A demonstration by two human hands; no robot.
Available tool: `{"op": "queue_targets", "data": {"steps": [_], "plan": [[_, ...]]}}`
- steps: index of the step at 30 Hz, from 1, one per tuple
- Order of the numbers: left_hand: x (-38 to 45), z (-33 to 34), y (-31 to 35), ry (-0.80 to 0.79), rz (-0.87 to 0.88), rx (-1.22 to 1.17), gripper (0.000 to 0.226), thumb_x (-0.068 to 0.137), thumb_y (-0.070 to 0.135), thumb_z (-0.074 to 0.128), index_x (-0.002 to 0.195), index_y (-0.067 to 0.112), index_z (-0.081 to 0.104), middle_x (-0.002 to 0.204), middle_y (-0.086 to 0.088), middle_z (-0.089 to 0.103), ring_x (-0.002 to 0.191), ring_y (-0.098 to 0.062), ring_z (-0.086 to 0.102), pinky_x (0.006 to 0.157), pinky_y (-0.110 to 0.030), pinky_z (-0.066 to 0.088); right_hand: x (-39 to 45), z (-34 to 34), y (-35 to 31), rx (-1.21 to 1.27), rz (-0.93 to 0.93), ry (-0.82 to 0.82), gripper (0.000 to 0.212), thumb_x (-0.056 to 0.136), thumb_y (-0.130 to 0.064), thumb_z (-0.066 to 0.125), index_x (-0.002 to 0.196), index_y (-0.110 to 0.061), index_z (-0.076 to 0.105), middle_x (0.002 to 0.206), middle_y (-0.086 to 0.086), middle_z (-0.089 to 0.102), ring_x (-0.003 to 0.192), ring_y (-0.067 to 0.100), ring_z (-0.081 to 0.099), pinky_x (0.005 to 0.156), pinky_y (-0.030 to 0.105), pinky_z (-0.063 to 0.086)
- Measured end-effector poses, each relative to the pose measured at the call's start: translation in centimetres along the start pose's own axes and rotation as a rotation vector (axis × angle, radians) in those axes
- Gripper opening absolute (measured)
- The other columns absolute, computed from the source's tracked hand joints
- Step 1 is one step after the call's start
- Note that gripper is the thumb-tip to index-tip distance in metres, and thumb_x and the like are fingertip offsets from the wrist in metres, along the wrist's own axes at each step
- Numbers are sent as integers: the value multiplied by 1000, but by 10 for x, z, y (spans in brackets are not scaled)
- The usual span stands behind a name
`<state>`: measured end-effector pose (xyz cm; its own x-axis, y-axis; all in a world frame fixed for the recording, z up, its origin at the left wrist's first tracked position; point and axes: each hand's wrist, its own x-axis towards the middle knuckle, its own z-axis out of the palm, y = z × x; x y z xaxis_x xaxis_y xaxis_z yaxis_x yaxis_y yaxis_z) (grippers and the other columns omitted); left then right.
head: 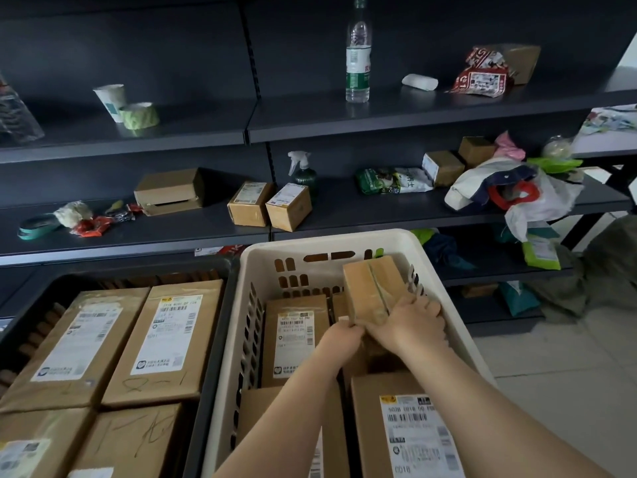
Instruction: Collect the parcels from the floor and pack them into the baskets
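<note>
A cream plastic basket (427, 260) stands in front of me with several labelled cardboard parcels lying in it. Both hands hold one taped brown parcel (374, 282), tilted up against the basket's far right corner. My left hand (341, 339) pinches its near left corner. My right hand (412, 322) grips its near right end, fingers curled over the edge. A labelled parcel (294, 336) lies flat just left of my hands. To the left, a black basket (215, 357) holds several large flat parcels (165, 339).
Dark metal shelves (379, 112) run behind the baskets, carrying a water bottle (358, 60), paper cups (112, 100), a spray bottle (301, 170), small boxes (269, 207) and plastic bags (510, 191). Pale tiled floor (551, 374) shows at the right.
</note>
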<state>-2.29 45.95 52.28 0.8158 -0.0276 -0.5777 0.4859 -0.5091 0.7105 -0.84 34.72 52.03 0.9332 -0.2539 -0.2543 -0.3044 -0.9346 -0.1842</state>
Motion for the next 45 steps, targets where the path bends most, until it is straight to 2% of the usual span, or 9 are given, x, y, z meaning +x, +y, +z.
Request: {"op": "queue_targets", "data": {"steps": [2,7,12,15,19,22,28,36,45], "plan": [[6,-5,-4,-1,-103,-171,24,97,30,39,85,17,55,92,-1,57,83,-15,54,74,-26,39,-1,2,-4,11,-44,52,109,66,-81,45,144,-8,22,147,16,28,133,34,23,107,45,25],[19,-29,-28,133,-168,-346,42,88,40,56,115,8,55,118,-14,59,102,-26,58,91,-34,45,-17,9,-24,344,-268,60,65,75,-60,58,127,-22,47,116,2,46,113,23,47,97,41,41],[30,-44,-35,111,-196,-322,103,73,68,56,149,17,9,148,-14,33,131,-34,38,109,-45,33,-35,27,-39,417,-510,-49,61,79,-43,58,136,-27,43,132,-3,34,129,22,31,108,43,31],[37,-48,-41,111,-145,-475,94,77,55,63,147,13,18,144,-15,41,128,-33,43,109,-44,35,-35,33,-43,299,-582,-131,58,81,-48,54,136,-35,41,150,-12,24,143,17,4,112,60,-5],[36,-52,-52,97,-131,-345,60,88,55,48,132,14,47,126,-7,60,98,-19,56,87,-29,40,-21,31,-35,493,-404,31,52,82,-31,62,130,-24,43,131,-5,44,125,17,39,98,28,37],[29,-52,-56,21,-108,-275,59,86,59,48,128,18,53,124,-2,60,95,-16,51,91,-30,37,-11,27,-23,538,-255,-52,64,77,-25,67,133,-21,37,125,-1,47,111,16,50,84,28,49],[17,-42,-52,-52,-78,-179,53,86,60,47,122,23,56,90,16,58,82,-4,53,88,-30,37,-2,20,0,490,-175,-182,62,78,-27,63,134,-20,38,125,3,52,104,18,55,82,33,49],[22,-20,-24,-38,3,73,44,98,36,37,138,18,42,133,-9,54,118,-27,52,98,-38,45,-2,15,12,226,-211,-140,73,81,-38,61,143,-20,26,144,9,26,122,28,43,98,37,43],[-17,-33,-46,346,182,125,33,95,34,44,125,24,54,85,14,61,68,-4,57,57,-21,44,-26,8,9,142,-342,-81,60,86,-40,52,140,-23,34,149,1,27,137,25,22,109,54,26]]}}
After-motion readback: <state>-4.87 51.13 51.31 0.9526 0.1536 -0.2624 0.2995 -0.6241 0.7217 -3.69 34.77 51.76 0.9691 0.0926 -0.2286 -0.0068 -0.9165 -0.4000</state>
